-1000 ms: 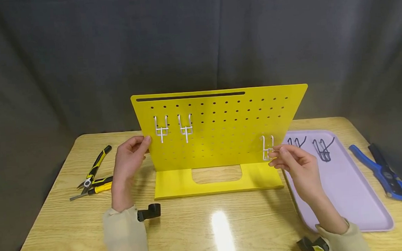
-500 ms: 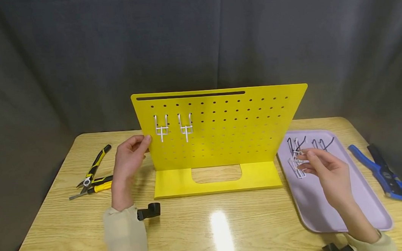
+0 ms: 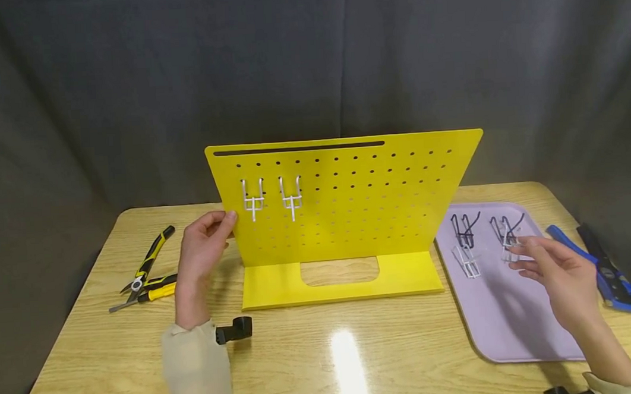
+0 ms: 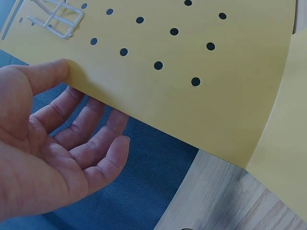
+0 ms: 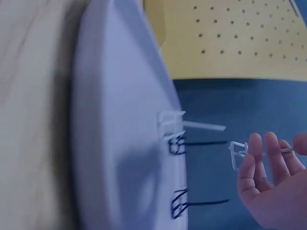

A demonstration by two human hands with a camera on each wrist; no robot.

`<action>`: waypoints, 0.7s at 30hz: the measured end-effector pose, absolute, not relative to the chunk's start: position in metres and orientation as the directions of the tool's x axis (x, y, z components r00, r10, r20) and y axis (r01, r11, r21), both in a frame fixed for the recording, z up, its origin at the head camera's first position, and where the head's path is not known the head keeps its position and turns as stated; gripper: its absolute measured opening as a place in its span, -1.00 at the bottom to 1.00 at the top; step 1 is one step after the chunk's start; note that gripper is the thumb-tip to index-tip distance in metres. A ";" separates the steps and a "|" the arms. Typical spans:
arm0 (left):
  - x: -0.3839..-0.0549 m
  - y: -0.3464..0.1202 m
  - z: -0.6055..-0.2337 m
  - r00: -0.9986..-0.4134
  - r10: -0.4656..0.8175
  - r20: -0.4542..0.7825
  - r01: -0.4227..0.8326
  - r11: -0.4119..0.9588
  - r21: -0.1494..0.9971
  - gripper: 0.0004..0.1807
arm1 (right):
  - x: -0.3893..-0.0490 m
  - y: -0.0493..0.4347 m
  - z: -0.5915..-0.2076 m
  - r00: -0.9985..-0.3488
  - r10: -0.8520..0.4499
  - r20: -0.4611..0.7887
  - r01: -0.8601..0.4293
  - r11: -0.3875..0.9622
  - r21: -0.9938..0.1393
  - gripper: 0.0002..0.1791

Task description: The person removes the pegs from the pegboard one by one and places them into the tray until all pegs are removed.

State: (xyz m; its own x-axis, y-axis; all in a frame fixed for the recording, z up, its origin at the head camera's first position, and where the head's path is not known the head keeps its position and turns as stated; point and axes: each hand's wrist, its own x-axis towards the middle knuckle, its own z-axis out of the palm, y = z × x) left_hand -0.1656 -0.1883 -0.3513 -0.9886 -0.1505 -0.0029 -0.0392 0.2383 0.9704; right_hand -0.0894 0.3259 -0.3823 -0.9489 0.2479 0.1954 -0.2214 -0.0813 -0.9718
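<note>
a white wire hook (image 5: 234, 153) is pinched between the thumb and fingers of the right hand (image 3: 563, 273), the hand nearer the lilac tray (image 3: 520, 323), and is held above the tray's far half. the hook lies left of the fingertips, its frame turned toward the tray, its stem running back past the fingers. two black hooks (image 3: 464, 232) are laid near the tray's far edge, a second white hook (image 3: 468, 263) near its left edge. the yellow pegboard (image 3: 365, 230) is gripped at its left edge by the left hand (image 3: 202, 241), thumb in front.

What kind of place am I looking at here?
Likely a small tool workspace, perhaps a staged one: there's a yellow pegboard, black-and-yellow pliers to its left, and a dark curtain hanging behind.
</note>
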 end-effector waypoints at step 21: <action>-0.166 -0.187 -0.351 -0.987 -0.160 -0.013 -0.051 0.239 0.970 -0.51 | -0.096 0.376 -0.410 -0.976 0.217 -0.013 0.018 0.021 -1.000 -0.83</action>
